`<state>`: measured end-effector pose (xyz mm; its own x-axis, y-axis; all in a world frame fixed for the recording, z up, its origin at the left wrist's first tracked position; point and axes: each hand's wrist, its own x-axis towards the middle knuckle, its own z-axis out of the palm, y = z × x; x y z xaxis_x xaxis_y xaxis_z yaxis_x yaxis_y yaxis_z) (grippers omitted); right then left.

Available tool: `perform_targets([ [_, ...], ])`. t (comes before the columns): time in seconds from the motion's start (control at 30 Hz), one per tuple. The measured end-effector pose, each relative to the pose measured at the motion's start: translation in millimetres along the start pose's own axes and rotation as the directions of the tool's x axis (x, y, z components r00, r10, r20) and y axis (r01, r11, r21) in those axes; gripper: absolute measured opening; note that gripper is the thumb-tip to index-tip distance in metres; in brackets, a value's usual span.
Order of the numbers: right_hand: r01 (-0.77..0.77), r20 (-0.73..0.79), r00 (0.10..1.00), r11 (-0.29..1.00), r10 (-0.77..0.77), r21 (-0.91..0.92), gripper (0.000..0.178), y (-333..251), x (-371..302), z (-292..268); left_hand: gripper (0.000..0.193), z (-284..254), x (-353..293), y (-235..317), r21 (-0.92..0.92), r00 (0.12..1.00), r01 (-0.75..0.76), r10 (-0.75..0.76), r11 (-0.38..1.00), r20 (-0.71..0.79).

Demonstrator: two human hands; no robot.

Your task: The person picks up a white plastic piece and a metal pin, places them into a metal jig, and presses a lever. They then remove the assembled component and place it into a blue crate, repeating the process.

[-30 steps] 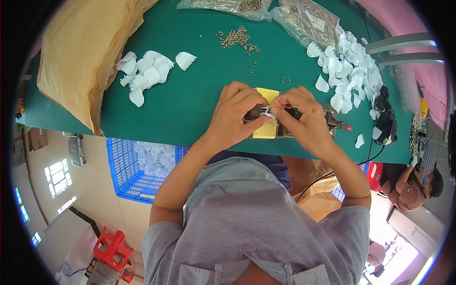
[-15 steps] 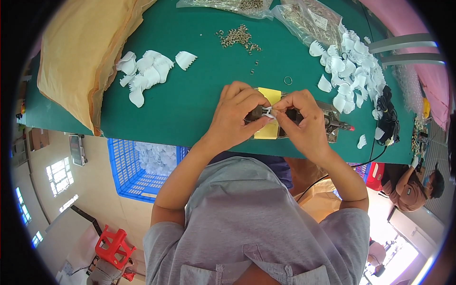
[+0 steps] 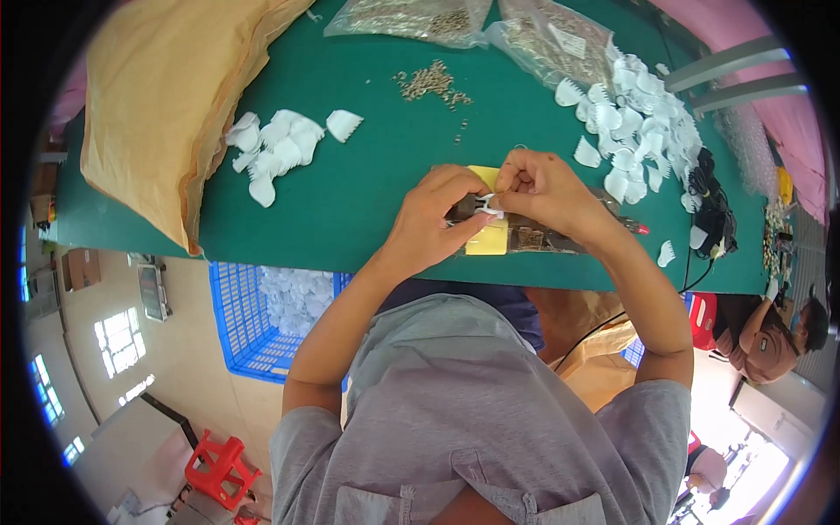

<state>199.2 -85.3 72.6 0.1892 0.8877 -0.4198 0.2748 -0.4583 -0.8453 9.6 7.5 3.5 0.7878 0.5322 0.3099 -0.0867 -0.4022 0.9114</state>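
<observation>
My left hand (image 3: 430, 214) reaches over a dark metal fixture (image 3: 573, 238) near the table's front edge. Its thumb and fingers close around a small white plastic piece (image 3: 491, 207). From the other side my right hand (image 3: 544, 194) comes in with fingers curled and thumb against that same piece. Whether a small metal clip is between the fingers is too small to tell. Under the hands lies a yellow pad (image 3: 486, 241) across the fixture. Farther back is a pile of small metal clips (image 3: 431, 80), with a few strays nearer me.
White toothed plastic pieces lie in a small group (image 3: 284, 144) at left and a large heap (image 3: 643, 118) at right. A big tan sack (image 3: 162, 114) covers the left side. Clear bags (image 3: 407, 19) lie at the back; a black cable bundle (image 3: 713, 210) sits at right. Below left stands a blue crate (image 3: 229, 319).
My right hand has shifted slightly left, and its fingers have curled up over the piece. The left hand keeps its grip. The whole view has tilted a little.
</observation>
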Motion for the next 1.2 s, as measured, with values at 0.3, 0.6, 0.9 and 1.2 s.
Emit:
perform_targets([
  [0.3, -0.079, -0.575, 0.773, 0.859, -0.268, -0.506, 0.019, 63.4, -14.9, -82.3, 0.024, -1.9, 1.8, 3.9, 0.002, 0.998, 0.057, -0.057, 0.998, 0.022],
  [0.6, -0.112, -0.523, 0.758, 0.713, -0.389, -0.692, 0.021, 65.9, -10.9, -77.2, 0.023, -0.7, 0.2, -4.1, -0.009, 0.999, 0.048, -0.048, 0.999, 0.007],
  [0.9, 0.133, -0.227, 0.931, 0.845, -0.286, -0.517, 0.018, 18.6, 35.8, -38.7, 0.026, -0.1, -1.4, 0.3, -0.017, 0.995, 0.101, -0.102, 0.995, -0.003],
  [1.2, 0.32, -0.094, 0.896, 0.776, -0.435, -0.543, 0.015, 10.5, 99.7, -24.7, 0.026, -3.8, 3.5, -5.5, 0.06, 1.0, -0.01, 0.01, 0.998, 0.011],
])
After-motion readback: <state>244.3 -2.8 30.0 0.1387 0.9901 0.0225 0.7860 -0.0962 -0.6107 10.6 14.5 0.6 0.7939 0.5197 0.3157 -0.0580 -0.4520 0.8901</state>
